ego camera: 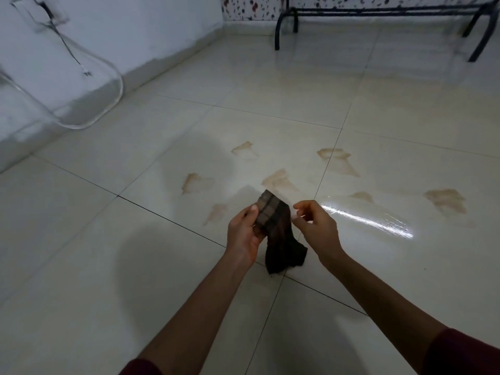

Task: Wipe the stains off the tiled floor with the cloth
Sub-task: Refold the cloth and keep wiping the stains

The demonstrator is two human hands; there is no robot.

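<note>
- We look down from head height at two bare forearms reaching forward over a pale tiled floor with thin dark grout lines.
- Our left hand grips a dark brown cloth, thumb pressed on its folded upper end, fingers curled behind it.
- The cloth hangs down between both hands, its lower end loose above the floor.
- Our right hand sits just beside the cloth with fingers curled; we cannot tell whether it pinches an edge or only touches it.
- Several light brown stains lie scattered on the tiles just beyond the hands, none under the cloth.
- A bright streak of reflected light crosses the tile to the right.
- A black metal frame stands at the far wall, top right.
- A clear curved plastic piece leans by the white wall on the left.
- Dark red sleeves show at the bottom edge.
</note>
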